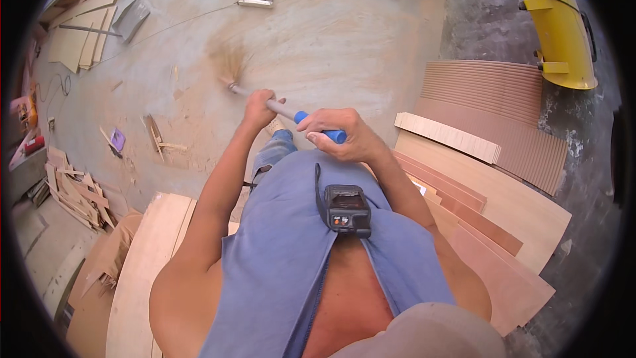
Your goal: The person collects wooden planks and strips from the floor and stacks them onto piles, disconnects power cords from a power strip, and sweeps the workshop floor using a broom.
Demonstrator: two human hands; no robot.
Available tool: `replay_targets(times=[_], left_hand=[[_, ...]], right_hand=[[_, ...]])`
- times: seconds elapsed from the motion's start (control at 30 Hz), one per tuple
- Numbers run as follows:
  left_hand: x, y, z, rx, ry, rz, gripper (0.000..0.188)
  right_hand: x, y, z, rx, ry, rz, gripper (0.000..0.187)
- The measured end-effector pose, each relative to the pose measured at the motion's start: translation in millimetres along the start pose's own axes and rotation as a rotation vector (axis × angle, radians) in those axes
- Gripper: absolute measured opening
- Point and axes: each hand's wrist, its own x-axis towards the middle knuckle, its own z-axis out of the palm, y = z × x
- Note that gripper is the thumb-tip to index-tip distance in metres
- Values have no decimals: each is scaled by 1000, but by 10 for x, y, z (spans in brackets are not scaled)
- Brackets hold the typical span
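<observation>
One broom (265, 101), two hands on its handle: left hand (257, 110), right hand (341, 134). One yellow drum-shaped machine (560, 36). One white power strip (255, 3). One black device (346, 210) on shirt. Plywood sheets in three heaps; sheets too many to count.

There is one view. The camera sits on the person's head and looks straight down. The person's chest and arms are very near and come in from the bottom edge. The floor (344, 40) lies far below. The picture is round, and straight lines bend near its edges.
</observation>
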Motion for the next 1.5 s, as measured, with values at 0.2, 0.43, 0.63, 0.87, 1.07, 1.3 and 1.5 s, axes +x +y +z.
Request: replay_targets(times=[0.2,0.43,0.63,0.87,1.07,1.3,1.5], left_hand=[[147,661,-199,15,18,164,32],[665,2781,269,-203,-95,648,23],[1217,3099,1254,-266,-160,642,38],[-150,1318,1773,-87,-168,324,22],[-409,1228,913,-18,-203,167,18],[384,2649,349,-135,-149,492,16],[969,1687,319,-166,-102,477,17]], right_hand=[[-447,-12,-732,156,266,14,14],[-1771,-1190,-1201,-224,671,-305,12],[-1655,-774,-1044,-539,575,-72,6],[-1818,311,-905,-55,262,63,8],[-1655,197,-665,82,197,-70,7],[-1992,-734,-1234,-108,607,-332,11],[-931,-648,-431,-308,509,-231,8]])
